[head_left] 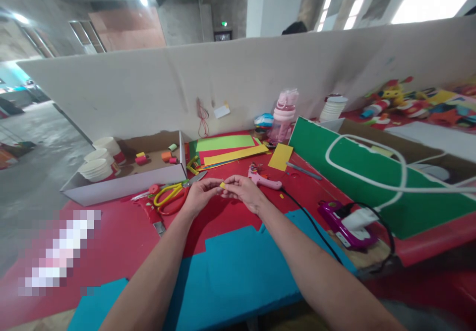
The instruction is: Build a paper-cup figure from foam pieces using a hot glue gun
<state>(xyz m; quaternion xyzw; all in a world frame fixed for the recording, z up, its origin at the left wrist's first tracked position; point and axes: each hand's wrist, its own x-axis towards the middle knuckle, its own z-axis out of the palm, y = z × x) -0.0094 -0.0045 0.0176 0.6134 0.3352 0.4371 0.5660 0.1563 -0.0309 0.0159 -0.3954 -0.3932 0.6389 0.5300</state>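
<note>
My left hand (pixel 203 195) and my right hand (pixel 242 191) meet over the red table, fingertips nearly together. Between them is a small yellow piece (pixel 222 185), pinched by my right hand's thumb and fingers. The fingers of my left hand are closed at its left side; whether they grip it too is hard to tell. Scissors with yellow and red handles (pixel 171 197) lie just left of my left hand. A pink glue gun (pixel 266 180) rests right of my right hand, its black cord running toward the front edge.
A white box (pixel 122 184) with paper cups stands at the left, a green-sided box (pixel 345 182) at the right. Coloured paper sheets (pixel 226 144) lie behind my hands, blue sheets (pixel 238 271) under my forearms. A purple power strip (pixel 345 227) sits right; a red-handled cutter (pixel 150 212) left.
</note>
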